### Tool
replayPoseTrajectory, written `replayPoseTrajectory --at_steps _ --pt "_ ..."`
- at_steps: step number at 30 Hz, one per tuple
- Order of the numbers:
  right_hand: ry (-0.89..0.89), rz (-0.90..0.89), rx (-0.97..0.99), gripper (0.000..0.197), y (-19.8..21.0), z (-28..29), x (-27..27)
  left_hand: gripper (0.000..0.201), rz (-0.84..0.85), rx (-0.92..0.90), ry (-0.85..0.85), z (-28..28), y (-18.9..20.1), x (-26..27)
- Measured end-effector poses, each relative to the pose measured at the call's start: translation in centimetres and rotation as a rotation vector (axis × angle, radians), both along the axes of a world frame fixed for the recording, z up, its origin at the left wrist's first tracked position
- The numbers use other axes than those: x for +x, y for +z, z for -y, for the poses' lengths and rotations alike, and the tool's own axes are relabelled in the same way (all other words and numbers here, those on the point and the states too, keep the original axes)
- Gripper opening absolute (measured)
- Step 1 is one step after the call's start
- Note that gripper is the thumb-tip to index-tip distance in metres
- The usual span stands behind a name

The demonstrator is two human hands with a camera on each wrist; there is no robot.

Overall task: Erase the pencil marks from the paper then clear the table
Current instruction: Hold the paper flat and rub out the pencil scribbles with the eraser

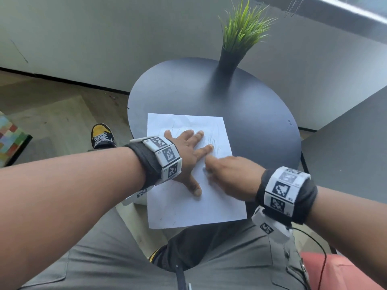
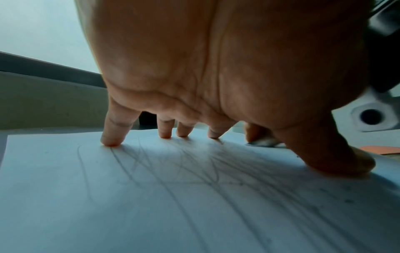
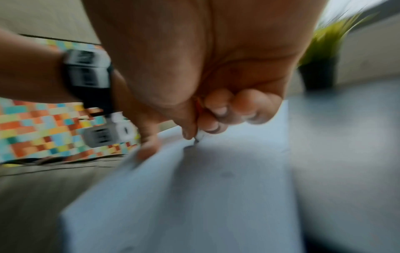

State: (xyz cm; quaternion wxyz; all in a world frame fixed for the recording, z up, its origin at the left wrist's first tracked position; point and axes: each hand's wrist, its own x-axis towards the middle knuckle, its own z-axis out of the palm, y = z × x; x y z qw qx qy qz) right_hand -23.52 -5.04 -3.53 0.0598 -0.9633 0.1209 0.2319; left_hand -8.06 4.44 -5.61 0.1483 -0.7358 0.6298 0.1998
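Note:
A white sheet of paper (image 1: 194, 204) with faint pencil scribbles (image 2: 194, 171) lies on the round dark table (image 1: 251, 114), its near edge hanging over the rim. My left hand (image 1: 188, 151) lies flat on the sheet with spread fingers (image 2: 111, 135), pressing it down. My right hand (image 1: 228, 172) is blurred and pinches a small whitish eraser (image 3: 200, 136) against the paper just right of the left thumb. The eraser (image 2: 263, 142) shows as a pale lump beyond the left thumb.
A black vase with green grass-like plant (image 1: 230, 57) stands at the table's far side. A dark grey surface (image 1: 345, 147) lies to the right. On the floor at left are a multicoloured block (image 1: 10, 141) and a yellow-and-black shoe (image 1: 102, 135).

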Motion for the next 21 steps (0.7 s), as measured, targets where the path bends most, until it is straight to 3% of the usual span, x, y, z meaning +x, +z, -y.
replayPoseTrajectory --at_steps 2,5,8,10,12,15,21 --pt "-0.043 -0.011 0.0 0.025 0.0 0.6 0.3 0.135 0.002 -0.001 -0.005 0.2 0.0 -0.1" --pt "-0.27 0.065 -0.091 0.02 -0.1 4.1 1.7 0.136 0.028 -0.003 -0.01 0.2 0.0 -0.1" --pt "-0.178 0.073 -0.107 0.02 -0.5 2.2 1.3 0.137 0.029 0.004 -0.008 0.1 0.0 -0.1" --pt "-0.056 0.026 -0.056 0.031 -0.6 -0.5 0.2 0.137 0.023 0.007 -0.008 0.2 0.1 -0.2" --pt "-0.1 0.022 -0.062 0.028 -0.4 0.1 0.5 0.137 0.031 0.002 -0.013 0.4 0.1 -0.3" --pt "-0.331 0.076 -0.11 0.017 0.0 3.6 1.8 0.138 0.057 0.004 -0.014 0.5 0.1 -0.4" --pt "-0.199 0.047 -0.126 0.032 -0.2 -0.1 1.4 0.136 0.038 -0.013 -0.018 0.4 0.3 -0.3"
